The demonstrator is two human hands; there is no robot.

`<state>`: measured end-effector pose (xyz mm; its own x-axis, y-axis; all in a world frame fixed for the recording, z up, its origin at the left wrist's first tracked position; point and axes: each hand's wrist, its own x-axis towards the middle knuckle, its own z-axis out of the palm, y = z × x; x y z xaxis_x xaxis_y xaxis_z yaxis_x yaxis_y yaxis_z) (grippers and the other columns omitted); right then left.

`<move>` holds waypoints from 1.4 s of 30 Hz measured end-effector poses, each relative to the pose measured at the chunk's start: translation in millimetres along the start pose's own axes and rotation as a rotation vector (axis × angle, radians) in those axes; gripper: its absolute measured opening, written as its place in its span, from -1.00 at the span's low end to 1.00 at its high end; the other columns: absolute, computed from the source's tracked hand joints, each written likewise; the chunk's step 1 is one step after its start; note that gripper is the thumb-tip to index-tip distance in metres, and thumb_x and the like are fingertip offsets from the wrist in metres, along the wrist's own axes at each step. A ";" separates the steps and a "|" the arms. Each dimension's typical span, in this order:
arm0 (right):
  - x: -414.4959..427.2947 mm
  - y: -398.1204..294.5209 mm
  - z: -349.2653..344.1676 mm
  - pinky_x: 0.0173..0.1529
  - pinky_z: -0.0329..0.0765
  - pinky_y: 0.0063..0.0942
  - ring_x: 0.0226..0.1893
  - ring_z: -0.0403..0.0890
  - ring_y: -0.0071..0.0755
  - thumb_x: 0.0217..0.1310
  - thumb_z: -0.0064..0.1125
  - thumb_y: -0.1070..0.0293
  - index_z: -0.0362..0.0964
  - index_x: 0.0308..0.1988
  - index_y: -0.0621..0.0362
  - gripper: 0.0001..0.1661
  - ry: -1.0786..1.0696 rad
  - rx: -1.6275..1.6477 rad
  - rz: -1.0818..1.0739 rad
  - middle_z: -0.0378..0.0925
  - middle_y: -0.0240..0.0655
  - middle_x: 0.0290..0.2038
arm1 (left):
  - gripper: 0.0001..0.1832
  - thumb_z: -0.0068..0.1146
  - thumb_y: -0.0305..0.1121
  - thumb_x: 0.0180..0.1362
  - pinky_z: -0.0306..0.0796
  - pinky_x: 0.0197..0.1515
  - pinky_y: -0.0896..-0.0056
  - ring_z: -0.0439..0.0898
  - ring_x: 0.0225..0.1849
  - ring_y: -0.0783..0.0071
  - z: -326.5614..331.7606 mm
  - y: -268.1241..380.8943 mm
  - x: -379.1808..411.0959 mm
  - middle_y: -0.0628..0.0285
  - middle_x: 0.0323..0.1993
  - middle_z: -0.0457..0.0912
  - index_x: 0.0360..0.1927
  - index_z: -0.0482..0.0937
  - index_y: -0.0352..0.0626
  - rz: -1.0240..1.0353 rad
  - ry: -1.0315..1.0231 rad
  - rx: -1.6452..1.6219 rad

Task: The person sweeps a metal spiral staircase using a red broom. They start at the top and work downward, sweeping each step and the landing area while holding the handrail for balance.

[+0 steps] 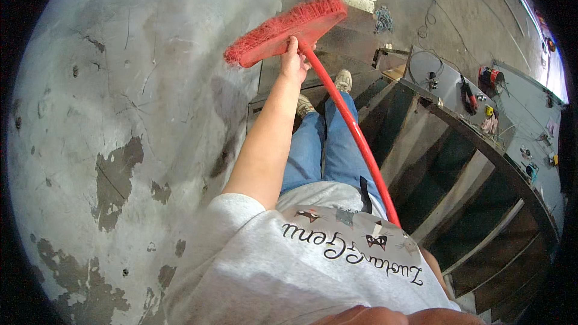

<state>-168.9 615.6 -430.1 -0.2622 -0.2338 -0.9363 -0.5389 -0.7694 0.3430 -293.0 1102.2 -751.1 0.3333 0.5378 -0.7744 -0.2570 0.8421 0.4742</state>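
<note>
My left arm reaches forward, and my left hand [295, 61] grips a red broom [361, 140] where its handle meets the head, thumb against the red block. The wide head [289, 31] is tilted, its right end higher in the picture, with frayed red bristles along the far edge. Its handle slants down to the right across my jeans and passes out of sight at my right side, beside the printed light grey T-shirt [280, 271]. Part of my right arm [433, 266] shows at the shirt's right edge; my right hand is not in view.
A scuffed wall [171, 99] with peeling patches stands close on my left. On the right is a dark ribbed metal structure [433, 162], beside a grey surface with a red-handled tool [468, 97], a red spool [491, 79] and cables. A tangled bluish bundle [384, 20] lies on the floor ahead.
</note>
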 end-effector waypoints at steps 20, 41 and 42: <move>40.4 27.2 3.0 -0.55 0.33 -0.48 -0.65 0.40 -0.49 0.19 0.07 0.16 0.39 -0.39 0.18 -0.71 0.323 -0.389 -0.486 0.42 -0.41 -0.62 | -0.61 -0.11 0.03 0.22 0.36 -0.19 0.26 0.53 -0.19 0.38 -4.9 4.6 5.6 0.24 -0.21 0.59 -0.13 0.46 -0.05 0.051 0.014 0.049; 114.9 -173.5 23.2 -0.74 0.22 -0.54 -0.82 0.22 -0.55 0.24 0.00 0.16 0.23 -0.42 0.14 -0.70 0.258 -0.258 -0.496 0.21 -0.46 -0.71 | -0.59 -0.07 -0.06 0.21 0.35 -0.33 0.47 0.52 -0.32 0.55 -180.1 -91.0 -164.6 0.27 -0.25 0.60 -0.04 0.43 -0.15 -0.419 0.247 0.568; 120.7 -185.1 27.4 -0.73 0.24 -0.54 -0.82 0.23 -0.55 0.24 0.00 0.17 0.24 -0.40 0.15 -0.71 0.254 -0.301 -0.546 0.23 -0.46 -0.71 | -0.60 -0.07 -0.07 0.21 0.35 -0.32 0.46 0.52 -0.32 0.55 -181.8 -94.5 -171.5 0.27 -0.26 0.60 -0.05 0.44 -0.15 -0.440 0.275 0.607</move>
<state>-122.7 746.1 -604.6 0.2010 0.1314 -0.9707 -0.2841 -0.9405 -0.1861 -490.8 922.9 -739.2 0.0334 0.1877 -0.9817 0.4116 0.8925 0.1847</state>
